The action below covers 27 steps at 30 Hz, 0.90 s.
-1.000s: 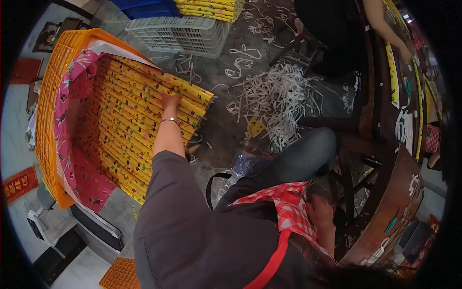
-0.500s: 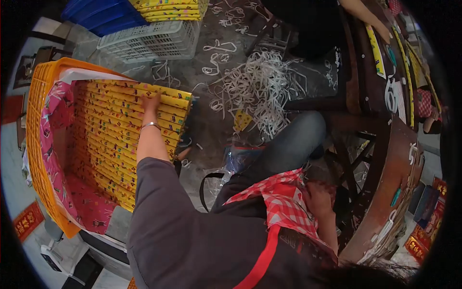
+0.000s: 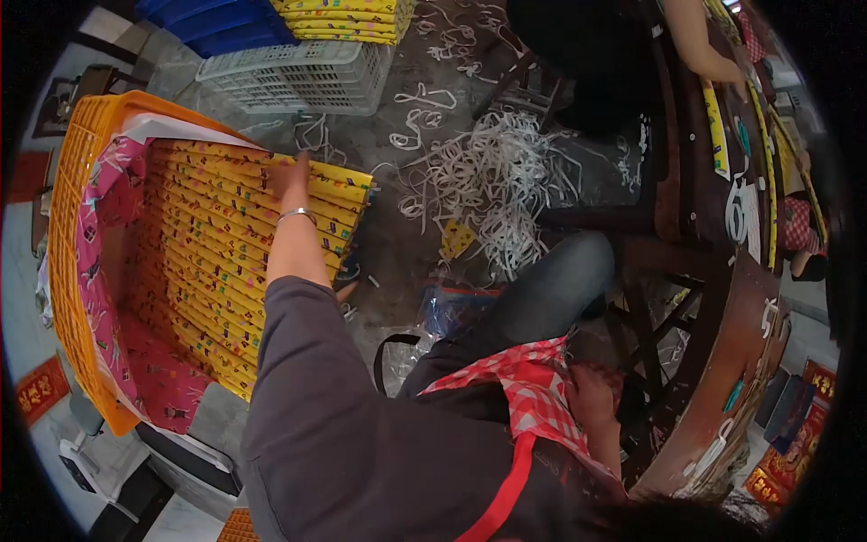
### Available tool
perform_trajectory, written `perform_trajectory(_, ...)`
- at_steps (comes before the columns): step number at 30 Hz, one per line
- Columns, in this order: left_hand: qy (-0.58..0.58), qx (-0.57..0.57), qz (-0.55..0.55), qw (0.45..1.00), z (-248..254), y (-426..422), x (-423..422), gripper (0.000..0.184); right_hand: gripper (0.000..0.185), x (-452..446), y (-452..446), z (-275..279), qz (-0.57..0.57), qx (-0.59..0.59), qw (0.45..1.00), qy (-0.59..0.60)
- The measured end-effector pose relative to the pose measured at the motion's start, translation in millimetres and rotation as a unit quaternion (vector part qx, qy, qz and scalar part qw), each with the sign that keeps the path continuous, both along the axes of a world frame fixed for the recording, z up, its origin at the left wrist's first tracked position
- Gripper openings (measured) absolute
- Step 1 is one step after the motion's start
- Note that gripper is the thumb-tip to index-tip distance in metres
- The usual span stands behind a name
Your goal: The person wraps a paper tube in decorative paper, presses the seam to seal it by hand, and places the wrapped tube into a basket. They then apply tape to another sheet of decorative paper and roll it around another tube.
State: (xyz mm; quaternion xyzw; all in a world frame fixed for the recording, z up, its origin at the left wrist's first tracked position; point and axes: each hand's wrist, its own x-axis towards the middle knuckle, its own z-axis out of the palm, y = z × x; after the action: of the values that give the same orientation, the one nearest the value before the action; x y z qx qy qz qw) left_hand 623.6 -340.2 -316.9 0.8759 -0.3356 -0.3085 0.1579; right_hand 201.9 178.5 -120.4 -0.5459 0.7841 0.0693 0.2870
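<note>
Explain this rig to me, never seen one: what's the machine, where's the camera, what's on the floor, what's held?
There's no machine. It's a person working bare-handed, with one camera on their head looking forward and down, so every picture has that viewpoint. The wide lens bends the edges.

The left hand reaches in from below, its fingers at the upper end of yellow patterned rolls. I can't tell whether it grips one. The rolls lie packed in an orange basket with a pink patterned lining. The right hand is by the red-and-white checked cloth; its fingers are unclear.

On the floor are a tangled heap of white strips and a grey crate. The bare arm at upper right is another person's.
</note>
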Motion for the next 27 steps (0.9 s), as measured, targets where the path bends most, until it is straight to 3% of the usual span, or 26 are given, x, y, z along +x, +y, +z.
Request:
perform_trajectory(2, -0.026, -0.003, 0.024, 0.999, 16.4, 1.8, -14.0, 0.106, 0.028, -0.1, -1.2, 2.1, 0.005, 0.024, 1.0, 0.007)
perform_trajectory(5, -0.043, 0.107, -0.042, 0.992, 22.0, -5.5, -14.4, 0.123, 0.028, -4.7, 3.5, -3.1, 0.01, -0.008, 1.0, -0.021)
perform_trajectory(8, -0.068, 0.099, -0.068, 0.99, 13.4, -4.1, -6.3, 0.119, 0.027, -8.0, 11.2, -7.7, 0.039, -0.023, 0.999, 0.017)
perform_trajectory(13, -0.059, 0.095, -0.069, 0.991, 24.6, 11.3, -0.1, 0.119, 0.023, -7.1, 1.0, -3.7, 0.057, -0.023, 0.998, -0.024)
perform_trajectory(18, -0.023, -0.034, -0.038, 0.998, -6.0, 10.2, 22.8, 0.114, 0.024, -5.9, -6.7, 2.1, 0.046, 0.005, 0.999, -0.023)
perform_trajectory(22, -0.018, 0.001, -0.079, 0.997, -6.4, 3.4, 25.6, 0.111, 0.024, -10.8, -2.2, -6.1, 0.041, 0.0, 0.998, -0.037)
perform_trajectory(27, -0.111, -0.033, -0.112, 0.987, -9.2, 11.9, 17.3, 0.104, 0.025, -9.2, -2.9, -7.7, 0.028, 0.03, 0.998, -0.04)
